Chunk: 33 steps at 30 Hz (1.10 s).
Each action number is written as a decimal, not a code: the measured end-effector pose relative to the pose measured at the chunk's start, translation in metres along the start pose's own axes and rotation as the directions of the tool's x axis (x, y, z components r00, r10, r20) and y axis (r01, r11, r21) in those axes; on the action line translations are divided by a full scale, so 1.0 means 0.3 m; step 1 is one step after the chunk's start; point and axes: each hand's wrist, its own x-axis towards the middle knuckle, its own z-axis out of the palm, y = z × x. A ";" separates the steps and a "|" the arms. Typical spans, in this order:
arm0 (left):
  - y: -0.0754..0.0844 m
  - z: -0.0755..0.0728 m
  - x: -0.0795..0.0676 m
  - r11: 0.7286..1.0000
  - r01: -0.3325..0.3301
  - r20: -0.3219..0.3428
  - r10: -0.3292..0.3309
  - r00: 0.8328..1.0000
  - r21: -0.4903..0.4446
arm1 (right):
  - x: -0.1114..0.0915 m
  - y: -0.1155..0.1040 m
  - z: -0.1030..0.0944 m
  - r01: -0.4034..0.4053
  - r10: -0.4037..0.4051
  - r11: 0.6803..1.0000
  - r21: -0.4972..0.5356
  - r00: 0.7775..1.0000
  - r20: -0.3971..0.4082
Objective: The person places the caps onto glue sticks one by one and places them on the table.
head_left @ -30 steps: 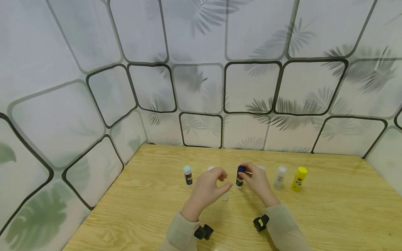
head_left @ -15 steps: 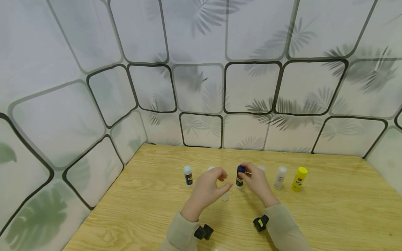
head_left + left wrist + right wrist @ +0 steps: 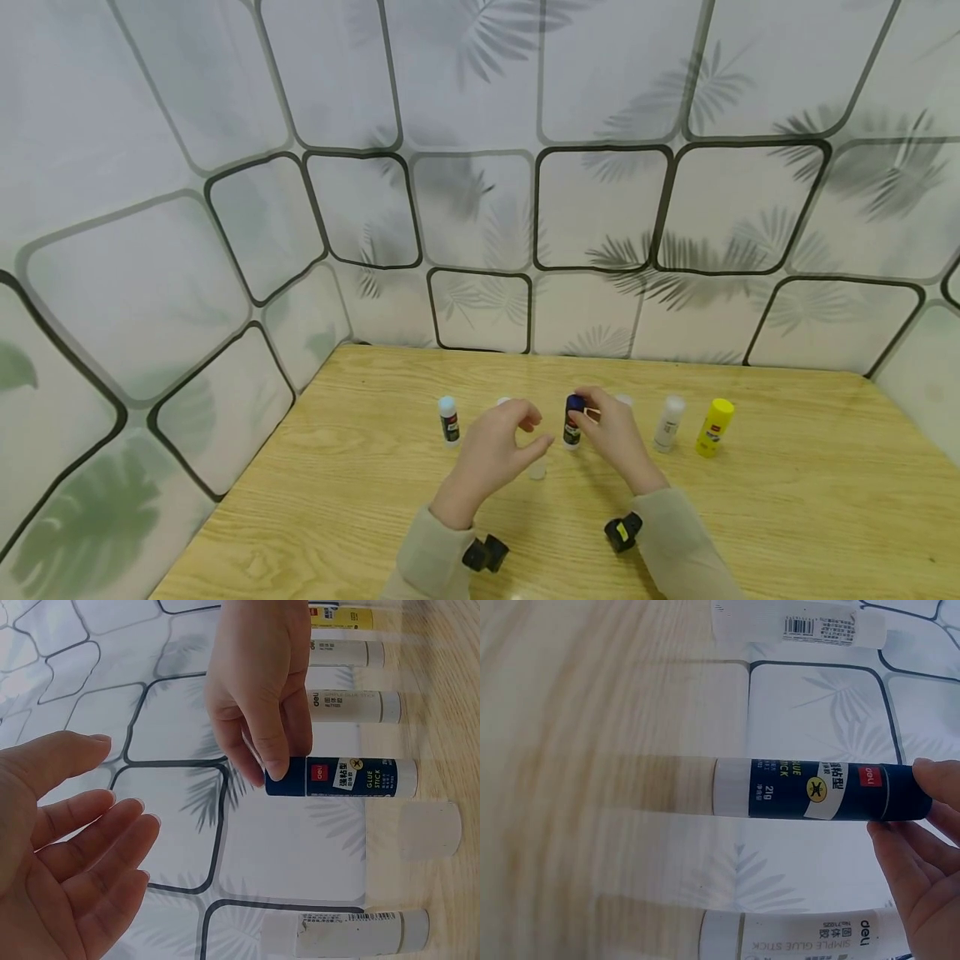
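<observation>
My right hand [image 3: 617,433] pinches the navy cap of a dark blue glue stick [image 3: 817,787] between thumb and fingers. The glue stick stands upright on the wooden table [image 3: 360,517]. To its left my left hand [image 3: 491,458] hovers with its fingers loosely bent and nothing in them, as the left wrist view [image 3: 90,855] also shows. Below that hand's thumb, a small translucent whitish piece [image 3: 537,469] rests on the table; it looks like a cap, and the hand partly covers it. A white glue stick [image 3: 360,932] stands behind the left hand, mostly hidden in the head view.
A light-blue-capped glue stick [image 3: 449,421] stands at the left. Right of the right hand are a white glue stick [image 3: 668,425] and a yellow one [image 3: 714,428]. Another white stick [image 3: 802,935] is partly hidden behind the right hand. A patterned curtain [image 3: 480,208] borders the table.
</observation>
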 end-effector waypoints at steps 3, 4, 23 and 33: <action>-0.002 -0.001 0.001 1.000 0.010 0.004 -0.010 1.000 0.006 | 0.001 -0.005 -0.005 0.008 -0.008 1.000 -0.007 1.000 -0.007; -0.003 -0.001 0.002 1.000 0.014 0.005 -0.014 1.000 0.005 | 0.001 -0.008 -0.007 0.014 -0.014 1.000 -0.013 1.000 -0.012; -0.032 0.000 0.008 0.994 0.107 -0.057 -0.107 0.993 0.007 | -0.021 -0.097 -0.070 0.098 -0.102 0.993 -0.067 0.993 -0.063; -0.084 0.039 0.008 0.973 0.231 -0.171 -0.231 0.958 -0.019 | -0.028 -0.114 -0.075 0.136 -0.139 0.989 -0.050 0.988 -0.064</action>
